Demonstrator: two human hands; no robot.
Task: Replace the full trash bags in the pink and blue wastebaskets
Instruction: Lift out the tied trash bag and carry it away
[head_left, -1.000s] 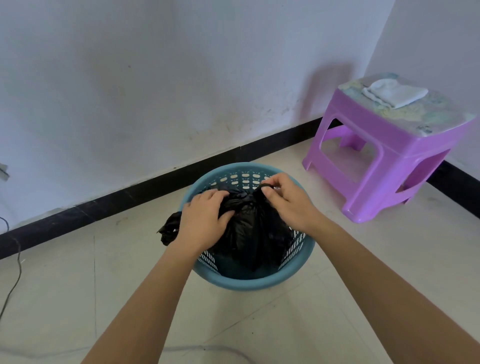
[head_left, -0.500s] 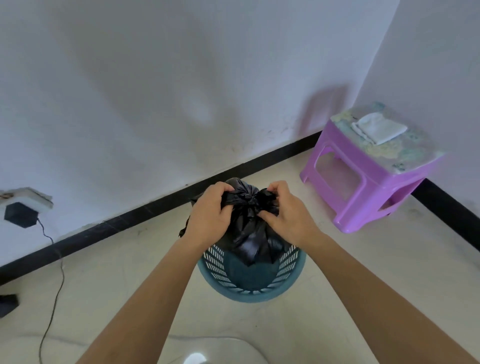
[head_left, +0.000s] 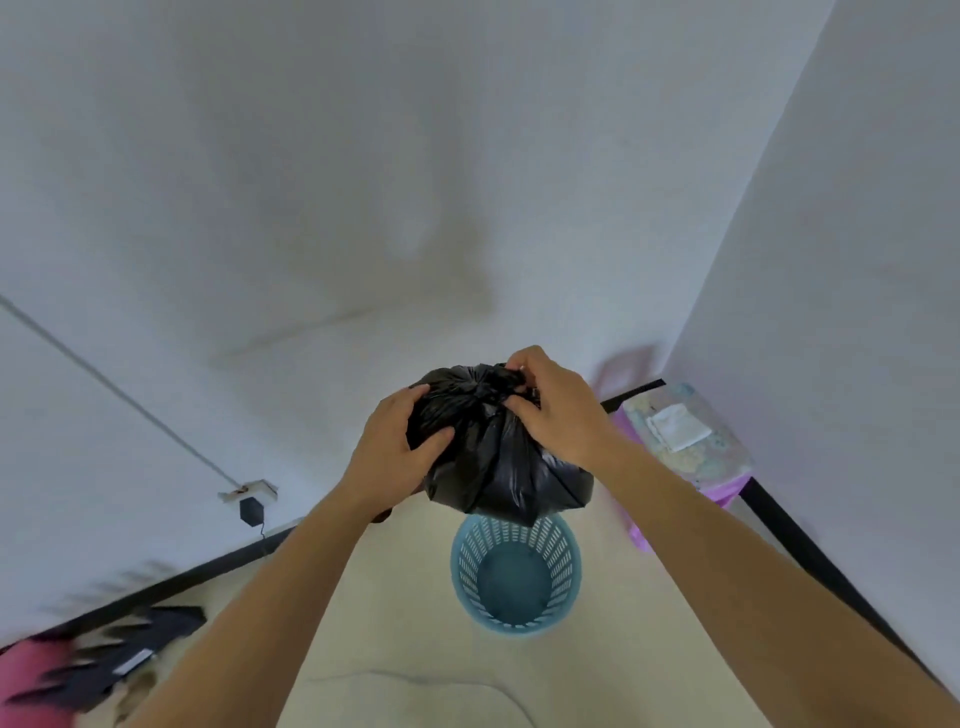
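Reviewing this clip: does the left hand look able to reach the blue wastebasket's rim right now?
Probably not as things stand. The left hand grips the black trash bag, which the right hand also holds by its knot, lifted above the blue wastebasket. It would need to let go first.

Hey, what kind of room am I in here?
Probably a plain room at home: a white-walled corner with black baseboard, a purple plastic stool holding a folded cloth, and a small blue wastebasket on the floor.
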